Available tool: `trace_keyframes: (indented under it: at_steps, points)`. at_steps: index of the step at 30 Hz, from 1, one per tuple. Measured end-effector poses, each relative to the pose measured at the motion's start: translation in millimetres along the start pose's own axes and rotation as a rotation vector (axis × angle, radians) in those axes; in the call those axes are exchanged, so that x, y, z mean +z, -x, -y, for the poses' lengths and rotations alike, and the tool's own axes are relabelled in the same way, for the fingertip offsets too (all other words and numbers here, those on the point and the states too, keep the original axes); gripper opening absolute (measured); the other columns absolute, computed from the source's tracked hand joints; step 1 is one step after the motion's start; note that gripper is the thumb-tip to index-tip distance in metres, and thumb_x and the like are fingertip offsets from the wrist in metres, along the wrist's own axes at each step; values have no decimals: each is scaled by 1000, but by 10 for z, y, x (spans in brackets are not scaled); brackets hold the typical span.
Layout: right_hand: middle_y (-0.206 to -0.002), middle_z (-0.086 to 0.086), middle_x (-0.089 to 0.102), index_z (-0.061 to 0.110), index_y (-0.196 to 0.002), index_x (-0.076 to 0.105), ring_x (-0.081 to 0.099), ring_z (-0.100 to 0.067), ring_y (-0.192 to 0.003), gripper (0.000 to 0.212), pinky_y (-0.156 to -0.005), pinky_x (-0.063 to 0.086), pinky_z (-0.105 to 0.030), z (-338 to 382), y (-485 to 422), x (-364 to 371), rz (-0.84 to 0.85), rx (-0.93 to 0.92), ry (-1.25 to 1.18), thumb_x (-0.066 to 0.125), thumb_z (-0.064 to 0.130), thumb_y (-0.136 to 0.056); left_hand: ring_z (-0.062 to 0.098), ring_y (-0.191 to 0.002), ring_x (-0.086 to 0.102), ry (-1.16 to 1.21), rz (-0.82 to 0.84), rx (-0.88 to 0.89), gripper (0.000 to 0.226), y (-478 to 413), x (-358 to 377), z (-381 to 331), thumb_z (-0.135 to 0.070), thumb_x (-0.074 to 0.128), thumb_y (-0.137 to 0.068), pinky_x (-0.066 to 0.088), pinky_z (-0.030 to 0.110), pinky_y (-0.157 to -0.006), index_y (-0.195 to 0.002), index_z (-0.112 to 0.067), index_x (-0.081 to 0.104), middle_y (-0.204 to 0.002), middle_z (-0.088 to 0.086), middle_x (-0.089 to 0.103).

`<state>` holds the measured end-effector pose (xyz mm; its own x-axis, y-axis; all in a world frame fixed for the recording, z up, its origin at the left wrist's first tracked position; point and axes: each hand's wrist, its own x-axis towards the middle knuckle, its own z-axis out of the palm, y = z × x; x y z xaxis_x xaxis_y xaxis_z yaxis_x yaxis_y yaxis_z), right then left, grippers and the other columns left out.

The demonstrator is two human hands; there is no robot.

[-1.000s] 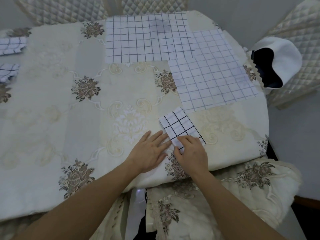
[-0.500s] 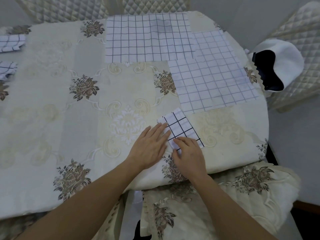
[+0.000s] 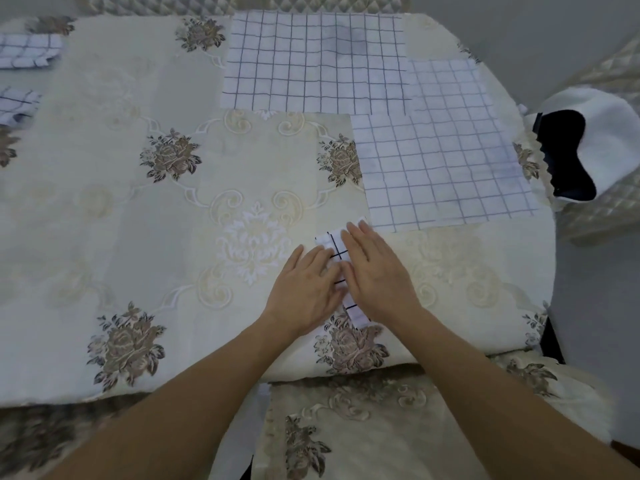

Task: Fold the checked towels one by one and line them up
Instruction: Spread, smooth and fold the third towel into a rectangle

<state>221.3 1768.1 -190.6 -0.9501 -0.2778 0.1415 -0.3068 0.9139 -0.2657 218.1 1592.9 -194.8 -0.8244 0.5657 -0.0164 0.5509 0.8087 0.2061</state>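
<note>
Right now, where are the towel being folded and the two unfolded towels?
Folded towel [image 3: 333, 244]: head view, exposed far corner.
Far unfolded towel [image 3: 315, 62]: head view, middle.
Right unfolded towel [image 3: 443, 168]: head view, middle.

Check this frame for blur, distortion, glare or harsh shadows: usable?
Head view: wide-angle bending curves the table edge; light soft and even, no glare, faint shadows; slight motion blur on the right hand and left hand pressing the folded towel; flat towels sharp enough. Usable.

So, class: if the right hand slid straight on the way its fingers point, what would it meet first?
Probably the near edge of the large unfolded checked towel, just beyond the right hand.
</note>
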Motion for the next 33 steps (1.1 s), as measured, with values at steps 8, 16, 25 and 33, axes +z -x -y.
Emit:
trace_keyframes:
  at_steps: [8,16,25,33]
  points:
    - [-165,-12,15,4,-157,19,8,-23,-154,85,-124,15,-42,-348,-109,132,250,-150,65,8,66,-100,21,-153,14,-106,111,-219,82,96,138,-141,-69,21,-99,20,47,-123,-157,-11,23,-166,8,14]
    - [-165,-17,9,0,-156,15,6,-27,-154,87,-124,15,-44,-563,-74,168,245,-171,116,14,66,-100,16,-154,-2,-55,156,-314,85,85,86,-229,-67,23,-95,9,45,-125,-159,-11,10,-167,2,-2]
    - [-166,-16,-1,3,-158,7,-3,-26,-154,86,-124,16,-46,-558,-69,196,259,-160,98,-1,64,-97,14,-153,-11,-19,46,-377,71,-107,251,-656,-55,12,-104,10,43,-125,-159,-10,4,-167,4,-5]
    - [-166,-15,-3,4,-158,5,-4,-25,-154,89,-125,11,-44,-574,-69,217,242,-163,138,14,69,-98,21,-153,-12,-163,166,-301,113,42,198,-421,-88,16,-85,12,48,-123,-157,-3,2,-166,13,-10]
